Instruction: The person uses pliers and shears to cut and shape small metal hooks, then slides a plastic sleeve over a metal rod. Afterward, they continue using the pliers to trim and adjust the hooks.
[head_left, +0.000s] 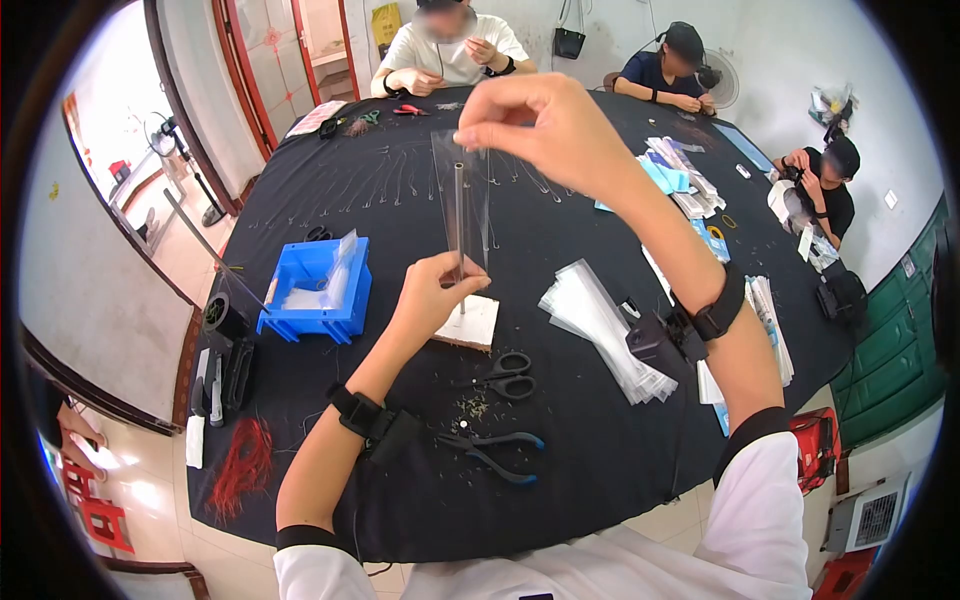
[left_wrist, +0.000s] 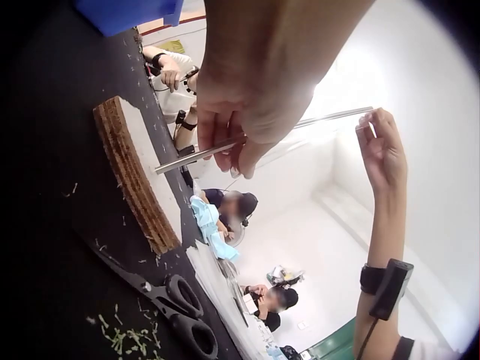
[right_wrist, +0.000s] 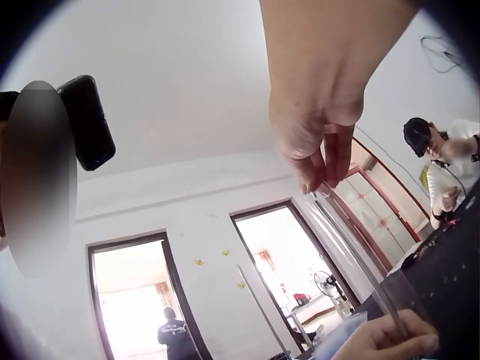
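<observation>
Clear sleeve [head_left: 476,205], pinched by right hand [head_left: 548,125] and left hand [head_left: 434,287]; only head view shows pliers [head_left: 474,443].

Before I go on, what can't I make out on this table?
Rod, middle stretch: left wrist view, behind the left hand.
Clear bag, edges: left wrist view, lost against the bright wall.
Blue bin, lower contents: head view, behind its front wall; left wrist view, cut off by the top edge.
White packs, print: head view, too small; right forearm covers some.
Green scraps, what they are: head view, too small.
</observation>
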